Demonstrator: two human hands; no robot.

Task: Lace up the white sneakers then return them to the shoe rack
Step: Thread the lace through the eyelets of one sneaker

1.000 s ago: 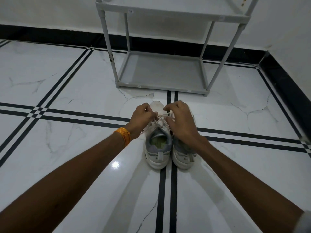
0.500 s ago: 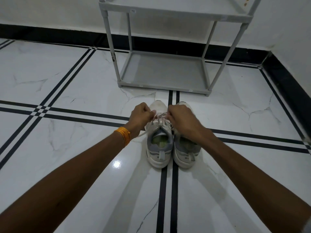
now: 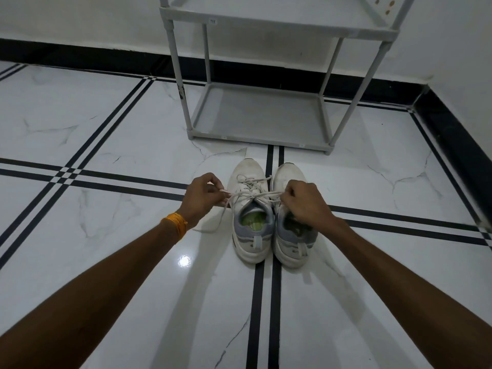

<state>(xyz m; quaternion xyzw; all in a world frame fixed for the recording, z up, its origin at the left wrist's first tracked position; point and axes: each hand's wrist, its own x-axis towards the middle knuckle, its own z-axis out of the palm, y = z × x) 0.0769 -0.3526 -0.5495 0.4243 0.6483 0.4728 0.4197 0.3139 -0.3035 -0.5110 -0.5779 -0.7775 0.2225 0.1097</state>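
Note:
Two white sneakers stand side by side on the floor, toes pointing away from me: the left sneaker [image 3: 251,230] and the right sneaker [image 3: 288,177]. A white lace [image 3: 255,194] stretches taut across the left sneaker's top. My left hand [image 3: 203,194] pinches one end of it left of the shoe, and a loose tail hangs down beside it. My right hand [image 3: 306,203] grips the other end over the right sneaker, hiding that shoe's tongue. The grey shoe rack [image 3: 255,113] stands just beyond the toes.
The floor is glossy white marble with black stripe lines. A black skirting [image 3: 452,145] runs along the walls at the back and right, forming a corner right of the rack. The rack's lower shelf holds nothing; an upper shelf [image 3: 279,21] sits above it.
Both hands have moved apart from over the left sneaker's tongue, pulling the lace ends out sideways until the lace is tight. The view has shifted slightly closer.

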